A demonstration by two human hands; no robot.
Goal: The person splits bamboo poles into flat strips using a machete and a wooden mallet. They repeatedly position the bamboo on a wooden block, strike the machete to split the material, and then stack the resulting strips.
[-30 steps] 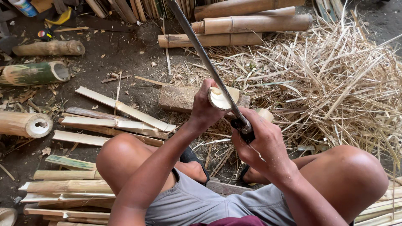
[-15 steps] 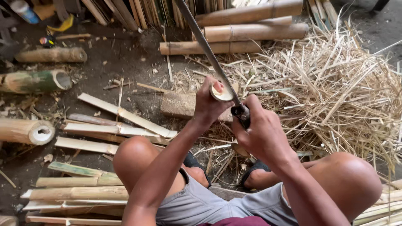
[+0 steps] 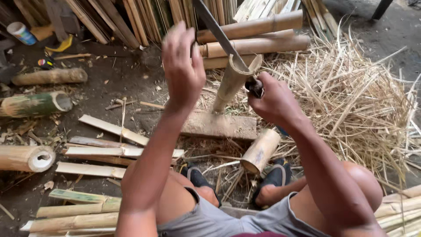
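A pale bamboo tube (image 3: 230, 85) stands upright on a flat wooden block (image 3: 219, 126) in front of my knees. A long dark blade (image 3: 215, 30) rests across the tube's open top rim. My right hand (image 3: 274, 100) is shut on the blade's handle just right of the tube. My left hand (image 3: 182, 66) is raised in the air left of the tube, fingers loose, holding nothing.
A short bamboo piece (image 3: 261, 151) lies by my feet. Split bamboo slats (image 3: 112, 149) lie at left, with round bamboo sections (image 3: 26, 158) further left. Long bamboo poles (image 3: 254, 37) are stacked behind, and a heap of dry shavings (image 3: 351, 96) spreads at right.
My left hand let go of the tube's top and rose up to the left. The tube with the blade on it now stands on the block.
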